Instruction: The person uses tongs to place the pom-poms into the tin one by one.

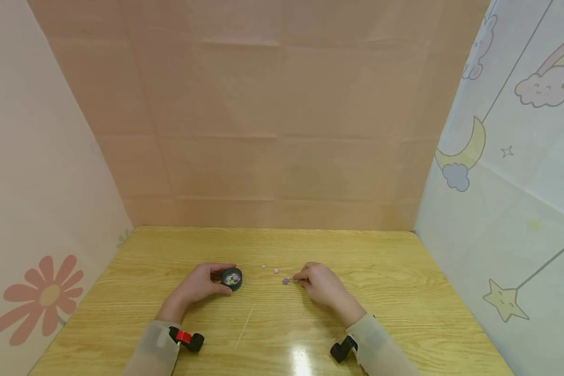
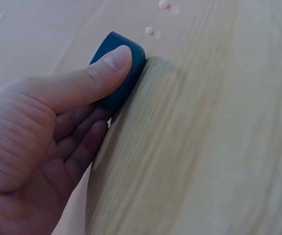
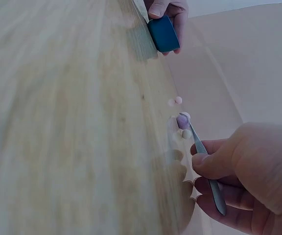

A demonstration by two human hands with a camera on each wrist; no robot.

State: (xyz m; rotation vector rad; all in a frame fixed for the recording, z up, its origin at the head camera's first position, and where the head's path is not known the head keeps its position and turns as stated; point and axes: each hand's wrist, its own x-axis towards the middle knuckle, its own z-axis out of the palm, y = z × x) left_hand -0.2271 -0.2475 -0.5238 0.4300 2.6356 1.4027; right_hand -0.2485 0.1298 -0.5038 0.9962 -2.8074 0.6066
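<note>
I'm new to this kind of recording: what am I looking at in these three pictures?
No machine here: a person works with two bare hands. The wide picture is taken from the head, the closer two from the left and right wrists. On the wood-grained table lie a few small pale beads. The left hand holds a small dark container with coloured beads inside; the right hand pinches silvery tweezers, their tips at a purple bead. Whether they grip it, I can't tell.

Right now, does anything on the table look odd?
Yes: in the head view, a thin pale streak slants across the grain of the table, nearer the camera than the two pink beads. Possibly a scratch or thread; I can't tell.
</note>
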